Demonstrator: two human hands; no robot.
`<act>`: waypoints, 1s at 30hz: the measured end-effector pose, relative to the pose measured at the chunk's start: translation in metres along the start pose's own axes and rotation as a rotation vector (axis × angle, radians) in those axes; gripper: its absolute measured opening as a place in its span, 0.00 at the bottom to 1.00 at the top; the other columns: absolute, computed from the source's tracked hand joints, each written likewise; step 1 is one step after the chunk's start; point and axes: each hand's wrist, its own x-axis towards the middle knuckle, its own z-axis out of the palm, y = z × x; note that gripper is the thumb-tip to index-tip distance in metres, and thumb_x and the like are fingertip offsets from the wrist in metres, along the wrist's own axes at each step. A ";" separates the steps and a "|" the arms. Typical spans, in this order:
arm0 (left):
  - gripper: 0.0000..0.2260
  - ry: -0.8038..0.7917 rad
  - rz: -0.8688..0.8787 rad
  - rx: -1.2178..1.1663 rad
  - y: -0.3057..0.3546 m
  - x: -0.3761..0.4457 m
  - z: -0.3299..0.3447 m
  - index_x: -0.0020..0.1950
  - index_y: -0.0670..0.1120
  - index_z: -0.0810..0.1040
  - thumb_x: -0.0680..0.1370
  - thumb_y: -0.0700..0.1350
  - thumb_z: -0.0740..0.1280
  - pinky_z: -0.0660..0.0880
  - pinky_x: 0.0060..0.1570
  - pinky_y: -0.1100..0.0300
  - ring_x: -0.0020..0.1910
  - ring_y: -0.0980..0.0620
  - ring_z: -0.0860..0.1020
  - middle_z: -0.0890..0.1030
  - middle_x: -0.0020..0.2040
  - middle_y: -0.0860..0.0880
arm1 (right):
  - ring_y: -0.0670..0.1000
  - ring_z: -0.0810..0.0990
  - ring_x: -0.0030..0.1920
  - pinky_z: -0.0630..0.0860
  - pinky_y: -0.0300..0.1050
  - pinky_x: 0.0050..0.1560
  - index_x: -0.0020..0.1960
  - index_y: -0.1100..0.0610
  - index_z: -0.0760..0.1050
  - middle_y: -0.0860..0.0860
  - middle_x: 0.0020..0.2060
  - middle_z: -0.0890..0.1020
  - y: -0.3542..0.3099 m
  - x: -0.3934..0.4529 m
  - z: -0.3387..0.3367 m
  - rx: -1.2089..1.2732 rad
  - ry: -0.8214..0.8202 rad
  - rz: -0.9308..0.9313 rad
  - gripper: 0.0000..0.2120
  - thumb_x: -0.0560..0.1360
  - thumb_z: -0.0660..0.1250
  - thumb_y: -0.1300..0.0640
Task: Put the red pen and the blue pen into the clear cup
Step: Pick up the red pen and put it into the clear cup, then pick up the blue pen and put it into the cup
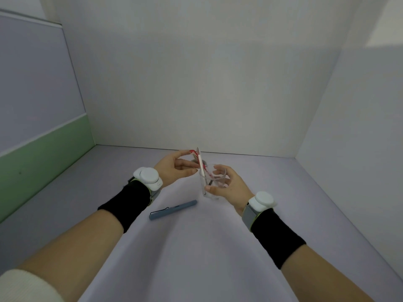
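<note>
My right hand (230, 187) grips the clear cup (210, 182) from its right side, on the table near the back. A red pen (202, 166) with a white barrel stands tilted in the cup, its lower end inside and its top sticking out to the upper left. My left hand (176, 168) is just left of the cup, fingertips pinching the upper part of the red pen. The blue pen (173, 209) lies flat on the table in front of the cup, between my two wrists.
The light table (196, 247) is boxed in by white walls at the back (196, 83) and right (359, 127), and a grey and green panel (39, 138) on the left. Both wrists carry white sensors and black bands.
</note>
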 end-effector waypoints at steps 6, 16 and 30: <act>0.13 -0.031 -0.074 0.257 -0.011 -0.017 -0.012 0.54 0.56 0.81 0.71 0.47 0.76 0.79 0.55 0.60 0.47 0.55 0.85 0.87 0.48 0.53 | 0.51 0.79 0.59 0.76 0.39 0.54 0.66 0.50 0.72 0.50 0.59 0.78 0.004 0.004 -0.001 0.043 0.033 -0.011 0.32 0.65 0.80 0.61; 0.11 -0.251 -0.178 0.502 -0.035 -0.034 -0.013 0.49 0.51 0.83 0.69 0.46 0.78 0.74 0.38 0.74 0.32 0.65 0.77 0.83 0.41 0.55 | 0.52 0.80 0.57 0.76 0.40 0.54 0.65 0.50 0.72 0.49 0.58 0.79 0.015 0.008 0.009 0.025 0.044 0.000 0.33 0.64 0.81 0.60; 0.10 -0.312 -0.214 0.691 -0.035 -0.035 -0.017 0.52 0.49 0.85 0.71 0.48 0.76 0.73 0.42 0.74 0.38 0.59 0.79 0.85 0.46 0.50 | 0.53 0.79 0.61 0.77 0.47 0.60 0.62 0.48 0.73 0.50 0.62 0.79 0.025 0.009 0.005 -0.004 -0.013 0.039 0.32 0.63 0.81 0.62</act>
